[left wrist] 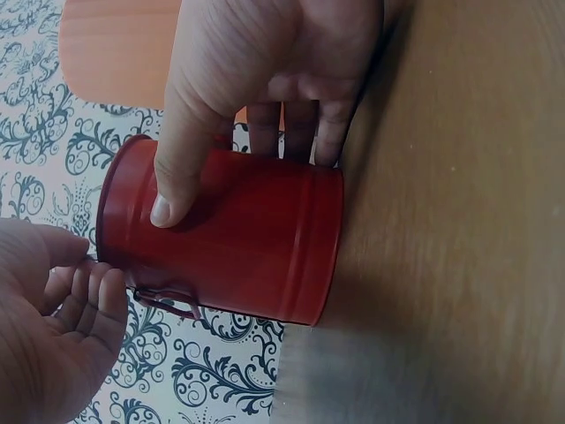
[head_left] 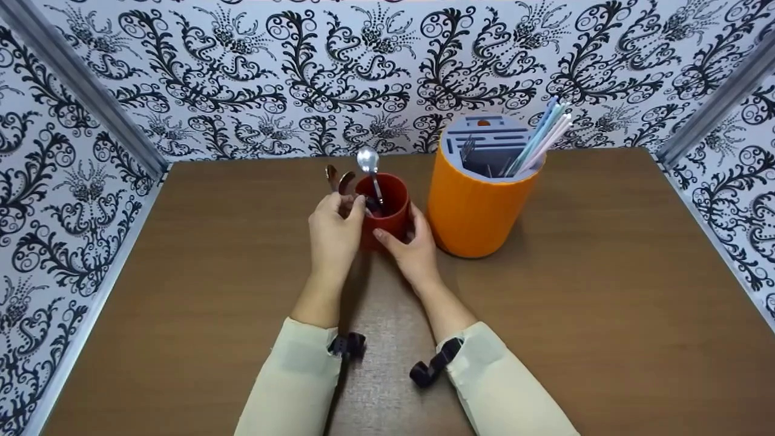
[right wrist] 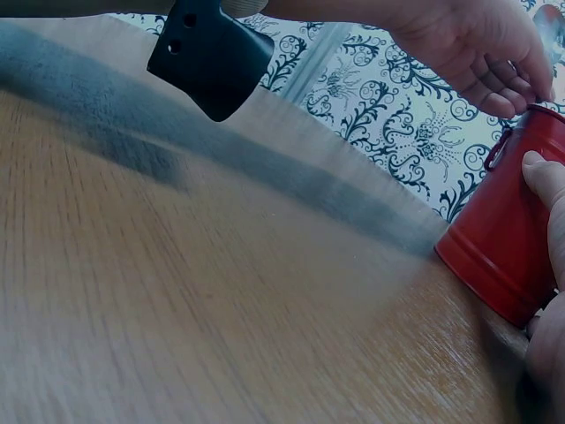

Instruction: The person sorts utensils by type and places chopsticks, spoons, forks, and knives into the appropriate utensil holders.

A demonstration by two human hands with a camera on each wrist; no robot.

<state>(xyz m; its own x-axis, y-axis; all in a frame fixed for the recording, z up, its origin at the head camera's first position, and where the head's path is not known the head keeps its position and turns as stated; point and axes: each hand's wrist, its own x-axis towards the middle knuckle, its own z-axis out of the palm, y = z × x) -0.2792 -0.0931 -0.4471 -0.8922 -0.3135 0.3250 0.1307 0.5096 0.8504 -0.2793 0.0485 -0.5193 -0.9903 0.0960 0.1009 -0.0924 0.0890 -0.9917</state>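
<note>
A red metal cup (head_left: 396,197) with a small side handle (left wrist: 168,300) stands upright on the table. My right hand (head_left: 418,248) grips it from the right, thumb across the front, other fingers behind. At the cup's left rim, my left hand (head_left: 336,230) has thumb and fingers pinched together. Two shiny brown-gold curved ends (head_left: 339,178) stick out just beyond these fingers, and a dark piece (head_left: 372,206) shows at the fingertips inside the rim. I cannot tell what kind of utensil this is. A silver spoon (head_left: 368,162) leans in the cup, bowl up.
Just right of the cup stands a tall orange holder (head_left: 478,212) with a grey slotted top. It bears forks (head_left: 467,148) and several pastel straws (head_left: 542,139). Patterned walls (head_left: 375,79) enclose the brown table (head_left: 212,272) at the back and sides. Dark straps with camera mounts (head_left: 433,366) hang at both wrists.
</note>
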